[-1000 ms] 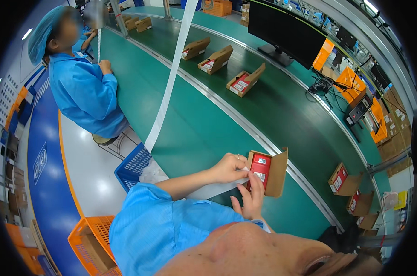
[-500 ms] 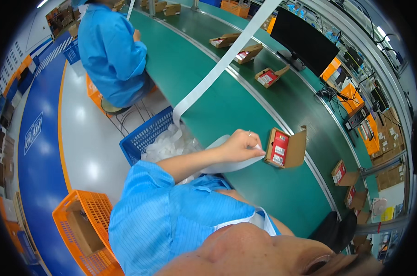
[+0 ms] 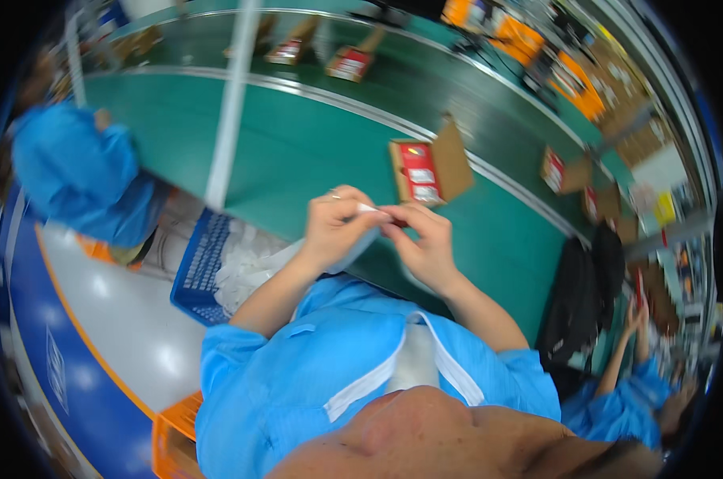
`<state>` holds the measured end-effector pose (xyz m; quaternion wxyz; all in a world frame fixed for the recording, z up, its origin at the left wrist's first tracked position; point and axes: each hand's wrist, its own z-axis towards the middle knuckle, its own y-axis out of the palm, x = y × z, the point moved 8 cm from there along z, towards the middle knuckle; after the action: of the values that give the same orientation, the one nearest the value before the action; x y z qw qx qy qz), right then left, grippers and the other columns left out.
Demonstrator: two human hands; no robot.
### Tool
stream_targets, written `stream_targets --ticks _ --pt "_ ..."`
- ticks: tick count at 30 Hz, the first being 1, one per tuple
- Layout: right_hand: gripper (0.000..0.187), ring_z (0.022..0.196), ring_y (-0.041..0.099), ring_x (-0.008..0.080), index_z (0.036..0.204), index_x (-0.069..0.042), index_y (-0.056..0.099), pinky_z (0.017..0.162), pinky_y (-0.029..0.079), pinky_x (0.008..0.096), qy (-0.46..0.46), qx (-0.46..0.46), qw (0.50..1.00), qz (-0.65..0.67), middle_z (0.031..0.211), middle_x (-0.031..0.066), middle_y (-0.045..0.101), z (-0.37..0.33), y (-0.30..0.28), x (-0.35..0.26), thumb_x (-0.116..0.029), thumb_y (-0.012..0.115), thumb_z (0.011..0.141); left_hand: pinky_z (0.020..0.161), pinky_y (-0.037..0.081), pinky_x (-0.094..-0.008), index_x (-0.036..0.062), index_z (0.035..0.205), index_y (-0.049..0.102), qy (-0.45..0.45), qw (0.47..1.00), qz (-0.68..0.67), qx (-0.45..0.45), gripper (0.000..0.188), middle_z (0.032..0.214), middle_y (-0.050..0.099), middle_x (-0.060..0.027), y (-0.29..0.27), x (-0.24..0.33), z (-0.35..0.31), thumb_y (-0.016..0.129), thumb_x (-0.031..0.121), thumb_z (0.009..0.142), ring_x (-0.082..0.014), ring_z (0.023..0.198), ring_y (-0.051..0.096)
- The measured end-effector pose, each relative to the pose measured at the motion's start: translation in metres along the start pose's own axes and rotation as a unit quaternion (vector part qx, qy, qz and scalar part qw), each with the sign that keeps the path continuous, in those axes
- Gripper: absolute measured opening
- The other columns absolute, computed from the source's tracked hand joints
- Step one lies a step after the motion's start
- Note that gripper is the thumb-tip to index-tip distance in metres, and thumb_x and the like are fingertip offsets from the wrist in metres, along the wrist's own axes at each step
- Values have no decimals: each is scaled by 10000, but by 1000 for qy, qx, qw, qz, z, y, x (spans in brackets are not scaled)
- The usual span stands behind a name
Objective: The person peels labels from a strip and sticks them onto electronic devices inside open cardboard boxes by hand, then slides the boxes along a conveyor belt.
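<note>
In front of my chest, my left hand (image 3: 336, 227) is closed in a pinch on a white strip (image 3: 357, 254). The strip hangs below the fingers toward a blue basket (image 3: 187, 271) with a heap of crumpled white strip material (image 3: 250, 267) in it. My right hand (image 3: 425, 243) meets the left, its thumb and fingertips pressed together at the strip's upper end. Whatever lies between those right fingertips is too small and blurred to make out. Just beyond both hands, an open brown carton (image 3: 455, 160) with red-and-white boxes (image 3: 420, 174) inside rests on the green table (image 3: 314, 148).
More open cartons (image 3: 353, 62) stand along the dark green lane behind a metal rail (image 3: 314, 89). A white upright band (image 3: 232, 120) crosses the left side. One person in blue (image 3: 74, 172) sits at the left, another (image 3: 625, 399) at the lower right. A black bag (image 3: 565, 303) lies at right.
My right hand has come into view and joined the left at the strip. The left hand has moved left of the carton. The whole view has swung to the right.
</note>
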<state>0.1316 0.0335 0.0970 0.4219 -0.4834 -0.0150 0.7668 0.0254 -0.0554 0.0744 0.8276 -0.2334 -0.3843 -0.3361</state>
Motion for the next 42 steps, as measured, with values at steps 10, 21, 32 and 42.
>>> stream_targets --ticks 10,21,32,42 --pt "144 647 623 157 905 27 655 599 494 263 111 53 988 90 795 102 645 22 -38 61 -13 677 768 653 474 -244 -21 861 696 -20 997 -4 -71 126 889 665 -111 42 -26 57 673 -48 740 -155 772 609" --pt "107 617 602 117 880 30 655 527 465 226 171 73 971 152 787 94 645 37 -27 105 18 671 775 554 473 -222 26 826 707 -57 996 38 -51 136 814 657 -75 38 -65 70 747 3 697 -129 675 612" --pt "121 621 570 103 837 27 660 543 459 222 48 155 985 58 933 94 573 42 -32 109 74 693 731 496 432 -208 16 810 704 -101 994 36 -30 136 798 654 -77 43 -85 73 760 -1 687 -98 604 575" --pt "144 632 565 112 842 23 668 537 452 219 40 136 989 30 912 88 562 43 -30 116 81 698 714 482 425 -206 0 784 692 -97 993 61 -17 121 778 649 -73 44 -89 72 760 -8 684 -96 581 571"
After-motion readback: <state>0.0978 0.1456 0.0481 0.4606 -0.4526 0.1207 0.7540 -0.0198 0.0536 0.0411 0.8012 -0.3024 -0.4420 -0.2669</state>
